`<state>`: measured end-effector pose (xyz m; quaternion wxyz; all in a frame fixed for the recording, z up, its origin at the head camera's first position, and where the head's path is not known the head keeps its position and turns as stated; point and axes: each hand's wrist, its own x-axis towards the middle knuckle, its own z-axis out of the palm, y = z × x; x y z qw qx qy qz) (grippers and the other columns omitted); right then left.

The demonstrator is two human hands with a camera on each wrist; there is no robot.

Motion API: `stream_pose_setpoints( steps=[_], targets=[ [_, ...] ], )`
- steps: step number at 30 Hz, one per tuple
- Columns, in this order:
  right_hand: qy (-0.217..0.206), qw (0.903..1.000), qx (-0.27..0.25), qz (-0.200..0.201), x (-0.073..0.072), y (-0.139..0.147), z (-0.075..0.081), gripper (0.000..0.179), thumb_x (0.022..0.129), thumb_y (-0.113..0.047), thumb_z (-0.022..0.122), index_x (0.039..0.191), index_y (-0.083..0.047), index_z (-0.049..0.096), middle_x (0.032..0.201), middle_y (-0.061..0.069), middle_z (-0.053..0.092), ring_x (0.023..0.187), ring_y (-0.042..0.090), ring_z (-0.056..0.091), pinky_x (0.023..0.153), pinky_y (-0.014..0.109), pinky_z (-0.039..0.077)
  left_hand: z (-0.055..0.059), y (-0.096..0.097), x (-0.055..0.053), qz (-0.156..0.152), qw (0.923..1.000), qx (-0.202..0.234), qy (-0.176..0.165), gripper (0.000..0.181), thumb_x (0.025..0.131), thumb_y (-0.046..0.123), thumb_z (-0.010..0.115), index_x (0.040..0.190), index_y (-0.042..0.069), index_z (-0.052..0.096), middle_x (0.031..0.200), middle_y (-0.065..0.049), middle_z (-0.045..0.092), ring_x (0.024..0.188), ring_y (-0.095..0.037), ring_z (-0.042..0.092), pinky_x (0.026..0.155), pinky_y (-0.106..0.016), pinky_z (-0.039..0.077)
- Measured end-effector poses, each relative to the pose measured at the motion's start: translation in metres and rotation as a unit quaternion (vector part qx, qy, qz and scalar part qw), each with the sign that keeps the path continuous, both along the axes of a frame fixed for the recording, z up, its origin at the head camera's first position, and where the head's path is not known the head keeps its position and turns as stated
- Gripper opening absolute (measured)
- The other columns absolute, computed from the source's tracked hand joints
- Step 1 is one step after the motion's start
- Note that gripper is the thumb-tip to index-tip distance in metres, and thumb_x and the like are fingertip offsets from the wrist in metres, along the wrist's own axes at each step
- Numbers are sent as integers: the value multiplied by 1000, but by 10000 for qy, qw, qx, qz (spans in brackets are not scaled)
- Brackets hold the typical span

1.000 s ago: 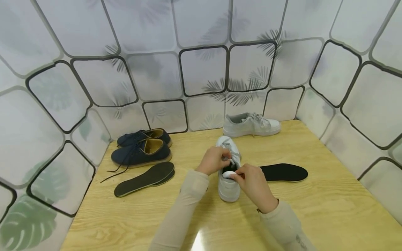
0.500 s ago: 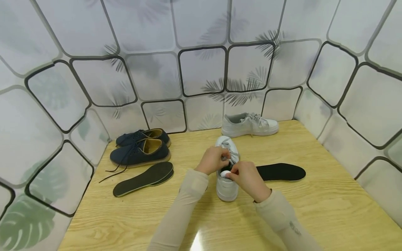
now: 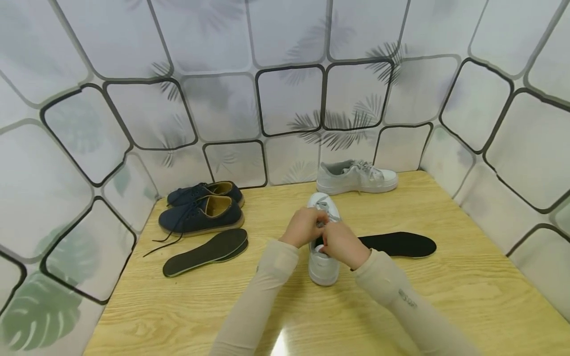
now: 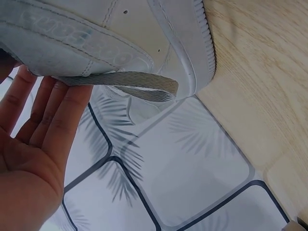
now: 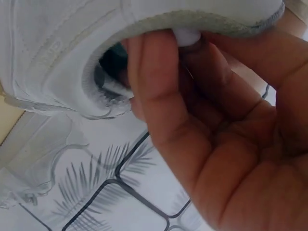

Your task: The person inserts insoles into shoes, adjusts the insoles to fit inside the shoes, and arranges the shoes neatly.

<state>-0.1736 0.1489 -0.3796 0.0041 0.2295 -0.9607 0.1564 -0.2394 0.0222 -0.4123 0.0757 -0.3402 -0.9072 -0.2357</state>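
Observation:
A white sneaker (image 3: pixel 324 272) stands on the table with its heel toward me. My left hand (image 3: pixel 304 227) grips it at the tongue and laces, and a loose grey lace loop (image 4: pixel 144 84) hangs beside those fingers in the left wrist view. My right hand (image 3: pixel 345 244) reaches into the shoe's opening from the right with curled fingers. Between them, at the padded collar, shows the white rounded end of an insole (image 5: pixel 187 36); the rest of it is hidden by the shoe and hand. A black insole (image 3: pixel 401 244) lies flat to the right of the sneaker.
Another white sneaker (image 3: pixel 356 179) stands at the back by the patterned wall. Left on the wooden table (image 3: pixel 178 316) are two navy lace-up shoes (image 3: pixel 191 220), with two overlapping dark insoles (image 3: pixel 205 253) in front of them.
My right hand has moved left and forward over the opening, close to the left hand, covering more of the white insole end. The left hand keeps its hold on the sneaker.

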Motion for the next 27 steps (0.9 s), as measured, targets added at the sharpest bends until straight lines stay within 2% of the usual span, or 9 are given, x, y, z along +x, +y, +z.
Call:
stream_pose_setpoints(
  steps=[3,5,8,10,13,16,19,23,27],
  targets=[
    [-136,9994,39,325,-4,3,4,37,73,-8,82,48,-10,53,48,-8,42,49,6,37,48,21,34,-1,2,0,62,10000,27,10,7,78,13,77,84,15,74,75,4,65,64,-9,50,59,-22,40],
    [-355,9973,-74,632,-7,9,7,25,73,-5,80,55,-7,62,52,-8,49,51,5,41,50,20,36,-1,3,1,93,9999,62,-33,10,77,11,77,86,15,75,73,4,63,63,-9,47,58,-22,38],
    [-829,9890,-294,1192,-12,16,11,10,74,2,75,67,-6,73,59,-6,60,55,2,44,52,19,39,-3,5,3,130,9998,129,-123,13,75,9,78,87,14,75,70,4,59,61,-9,44,56,-21,36],
    [-1223,9797,-347,1547,-15,20,13,12,73,7,71,72,-4,75,64,-4,65,57,1,46,53,17,40,-4,7,4,137,9996,157,-169,12,73,8,77,83,13,73,66,6,54,60,-9,42,55,-20,34],
    [-1728,9684,-283,1777,-20,23,16,14,74,9,70,72,-4,75,67,-2,68,59,0,49,53,16,42,-7,9,5,160,9994,201,-219,12,72,7,75,76,14,67,60,7,43,57,-9,37,52,-20,29],
    [-2023,9635,-190,1741,-25,22,17,11,75,7,72,72,-3,75,70,-1,70,63,-1,54,56,16,46,-7,9,5,242,9993,213,-171,16,71,6,74,71,16,62,57,8,36,55,-9,34,50,-21,25],
    [-2110,9622,-177,1713,-30,20,16,8,75,5,74,72,-2,75,69,0,70,62,-1,53,56,15,46,-6,7,2,309,9993,172,-139,17,71,7,74,68,15,60,56,8,33,54,-9,32,48,-21,24],
    [-2046,9628,-193,1757,-35,17,13,9,73,6,74,70,-3,74,66,-1,69,58,-2,49,54,15,43,-1,4,-1,247,9996,112,-122,13,73,7,74,70,14,63,56,9,36,55,-8,33,49,-20,26],
    [-1772,9670,-97,1829,-35,14,11,11,71,5,73,68,-5,75,63,-3,68,56,-3,46,52,14,41,3,2,-4,128,9999,-29,-32,8,77,8,72,75,15,71,58,7,51,58,-8,44,53,-21,35]
  ],
)
